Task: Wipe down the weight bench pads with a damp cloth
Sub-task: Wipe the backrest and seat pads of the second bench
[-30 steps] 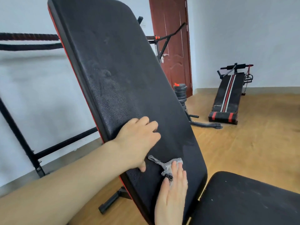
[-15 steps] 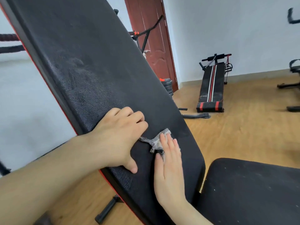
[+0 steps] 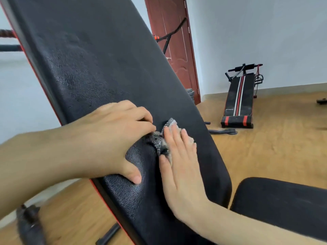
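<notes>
A large black back pad (image 3: 109, 71) of a weight bench, tilted steeply and edged in red along its left side, fills the upper left and middle of the frame. The left hand (image 3: 113, 137) comes in from the left edge and grips the pad's left rim, fingers curled over the textured face and the thumb pressed into the padding lower down, denting it. The right hand (image 3: 180, 167) reaches up from the lower right and lies flat and open against the pad, its fingers pressing a small grey patterned cloth (image 3: 161, 138) onto the surface; it is not clenched around the cloth but holds it down with the palm side. The cloth sits bunched at the centre of the frame, between the knuckles of the left hand and the fingertips of the right, touching both. At the lower right of the frame is the black seat pad (image 3: 283, 202), just beside the lower end of the back pad. Beyond, a wooden floor (image 3: 274, 147) stretches to pale walls. A brown door (image 3: 175, 50) stands at the top centre, and a black sit-up board (image 3: 238, 98) with red and white stripes lies on the floor at the right.
</notes>
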